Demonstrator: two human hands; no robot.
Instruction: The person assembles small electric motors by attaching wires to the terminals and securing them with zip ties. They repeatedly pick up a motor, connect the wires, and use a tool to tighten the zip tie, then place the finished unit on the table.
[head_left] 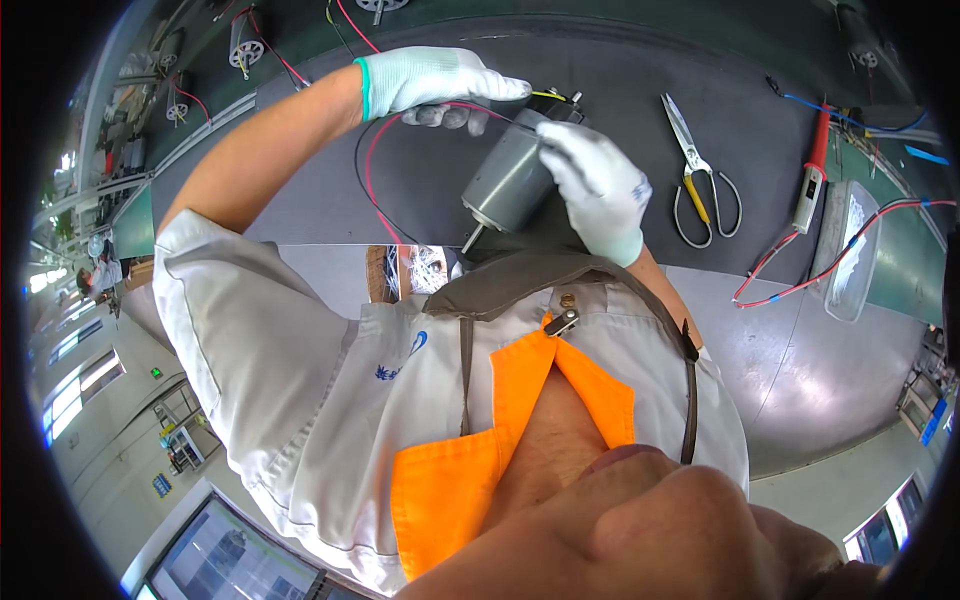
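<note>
A grey cylindrical motor lies tilted on the dark tabletop in front of me, its thin shaft pointing toward my body. My left hand, in a white glove, is closed over the wires at the motor's far end. A red wire and a black wire trail from beneath it in a loop. Its fingertips meet a short yellow-green wire by the black end cap. My gloved right hand grips the motor's right side, fingers bent around the upper edge; its fingertips are partly blurred.
Right of the motor lie scissors with one yellow-wrapped handle. Farther right are a red-and-white pen-shaped tool with a red-blue cable and a clear plastic tray. Other motors with wires stand at the far left. The table's front edge is near my apron.
</note>
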